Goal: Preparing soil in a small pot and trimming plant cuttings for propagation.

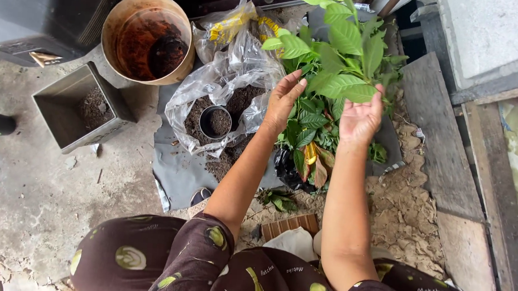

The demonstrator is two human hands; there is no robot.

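Leafy green plant [336, 60] in black bag [287, 168] — some low leaves yellow-red. Left hand [283, 99] and right hand [359, 116] open, flanking it — soil bag [214, 95] left of plant.

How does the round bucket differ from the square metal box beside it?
The round bucket is tan with a rust-brown stained inside; the square metal box is grey. The bucket tilts toward the camera and holds a dark clump; the box holds a thin scatter of soil. Both are open-topped and lie left of the hands.

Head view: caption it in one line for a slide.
Both open hands, left hand and right hand, flank a leafy potted plant beside an open soil bag.
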